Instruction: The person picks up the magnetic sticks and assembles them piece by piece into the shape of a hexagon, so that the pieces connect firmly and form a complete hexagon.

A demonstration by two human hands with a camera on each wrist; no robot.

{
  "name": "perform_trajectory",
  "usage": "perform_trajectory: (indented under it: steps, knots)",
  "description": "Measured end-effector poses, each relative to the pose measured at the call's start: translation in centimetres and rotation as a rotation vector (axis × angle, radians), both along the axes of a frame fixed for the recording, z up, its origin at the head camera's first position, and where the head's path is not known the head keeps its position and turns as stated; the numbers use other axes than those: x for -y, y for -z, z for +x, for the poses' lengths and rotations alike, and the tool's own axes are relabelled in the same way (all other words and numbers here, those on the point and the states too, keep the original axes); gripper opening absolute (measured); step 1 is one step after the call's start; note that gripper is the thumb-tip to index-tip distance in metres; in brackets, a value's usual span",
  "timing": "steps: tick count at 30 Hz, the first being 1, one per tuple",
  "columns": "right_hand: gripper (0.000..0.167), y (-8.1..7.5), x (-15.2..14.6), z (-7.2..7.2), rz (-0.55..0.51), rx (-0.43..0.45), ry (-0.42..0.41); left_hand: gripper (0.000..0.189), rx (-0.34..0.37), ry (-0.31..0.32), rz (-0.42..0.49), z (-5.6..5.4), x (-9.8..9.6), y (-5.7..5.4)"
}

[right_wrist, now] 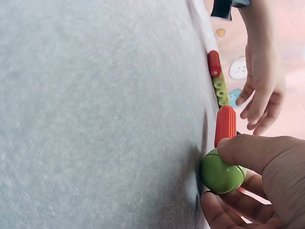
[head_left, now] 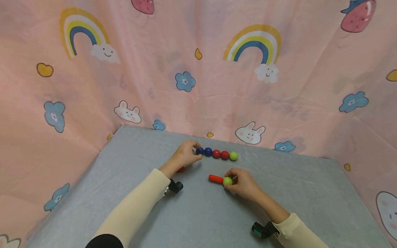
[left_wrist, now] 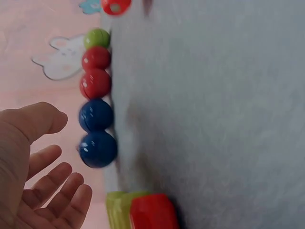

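Observation:
Five balls lie in a line near the back of the table: blue balls [head_left: 208,152], red balls [head_left: 216,154] and a light green ball [head_left: 233,156]. My left hand [head_left: 186,153] is at the blue end of this line, and the left wrist view shows its fingers loosely spread beside the blue balls [left_wrist: 97,149], holding nothing. My right hand [head_left: 243,184] pinches another green ball [right_wrist: 221,171] between thumb and fingers, low over the table. A red ridged stick [head_left: 215,178] lines up against that ball, pointing left.
Under my left wrist lie a red cylinder [left_wrist: 155,212] and green pieces [left_wrist: 116,210], the latter showing holes in the right wrist view. A pink printed curtain [head_left: 198,103] hangs behind the grey table cover [head_left: 198,213]. Dark wrist cameras sit on both arms.

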State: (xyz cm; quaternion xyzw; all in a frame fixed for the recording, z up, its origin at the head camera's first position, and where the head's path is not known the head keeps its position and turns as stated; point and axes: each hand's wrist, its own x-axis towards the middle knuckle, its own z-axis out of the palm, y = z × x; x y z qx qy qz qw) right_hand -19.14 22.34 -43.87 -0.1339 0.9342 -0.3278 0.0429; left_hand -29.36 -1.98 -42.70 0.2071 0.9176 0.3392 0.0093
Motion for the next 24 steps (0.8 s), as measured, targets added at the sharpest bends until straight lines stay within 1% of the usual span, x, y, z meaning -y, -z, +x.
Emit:
perform_trajectory:
  steps: [6, 10, 14, 19, 24]
  knots:
    - [0.023, 0.2, 0.1, -0.1, 0.015, -0.004, 0.017, 0.041, 0.047, -0.018, -0.064, -1.4, -0.1, 0.3]
    - [0.023, 0.3, 0.0, -0.1, 0.007, -0.011, 0.013, 0.042, 0.073, -0.022, -0.102, -2.0, -0.4, 0.5]
    - [0.023, 0.4, -0.1, 0.0, -0.004, -0.011, 0.015, 0.042, 0.098, -0.032, -0.122, -2.3, -0.7, 0.7]
    - [0.023, 0.4, -0.2, 0.0, -0.004, -0.019, 0.014, 0.042, 0.122, -0.036, -0.133, -2.5, -1.2, 0.6]
    - [0.024, 0.4, -0.2, 0.0, -0.005, -0.019, 0.016, 0.041, 0.105, -0.036, -0.162, -2.6, -1.5, 0.7]
